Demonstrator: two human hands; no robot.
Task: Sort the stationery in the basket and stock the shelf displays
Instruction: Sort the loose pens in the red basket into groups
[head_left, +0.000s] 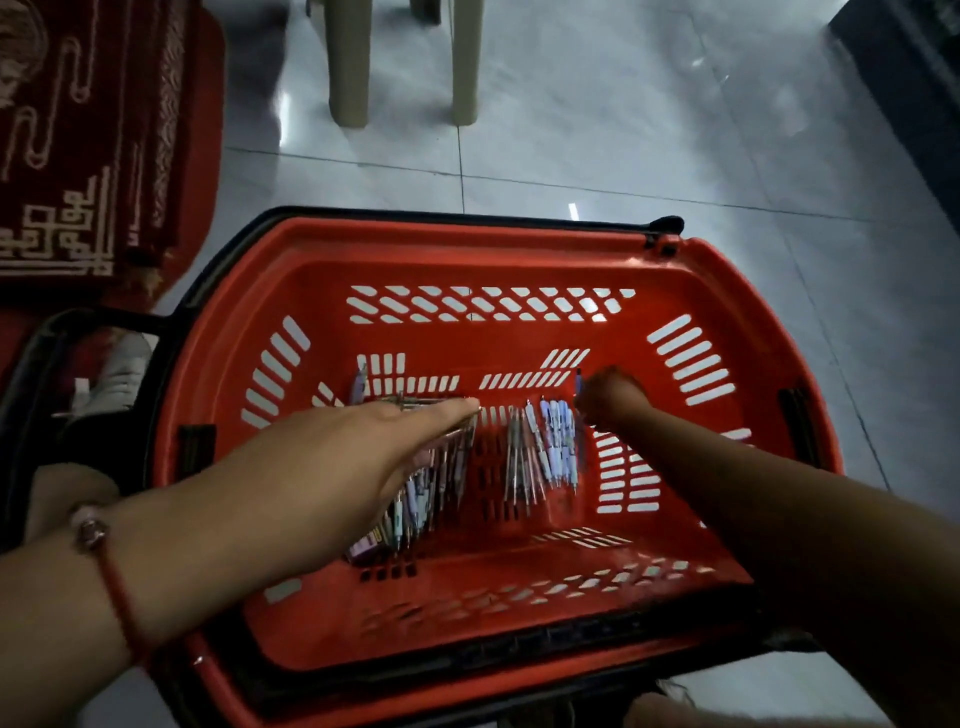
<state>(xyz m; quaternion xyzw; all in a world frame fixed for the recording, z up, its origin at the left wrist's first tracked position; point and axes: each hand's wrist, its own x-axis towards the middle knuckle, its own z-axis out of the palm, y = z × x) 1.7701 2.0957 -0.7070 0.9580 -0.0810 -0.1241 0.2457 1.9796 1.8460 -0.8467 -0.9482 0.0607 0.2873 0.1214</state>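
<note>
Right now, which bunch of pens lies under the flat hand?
The left bunch of pens, under the flat left hand; the right bunch lies uncovered.

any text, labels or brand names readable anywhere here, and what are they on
No text can be read.
Pens in the red basket: printed barrels, too small and blurred to read.
Small purple pack near the left hand: a label shows, unreadable.
Red rug: cream ornamental pattern, not legible as words.
Right hand curls around pen tops; no print visible there.
</note>
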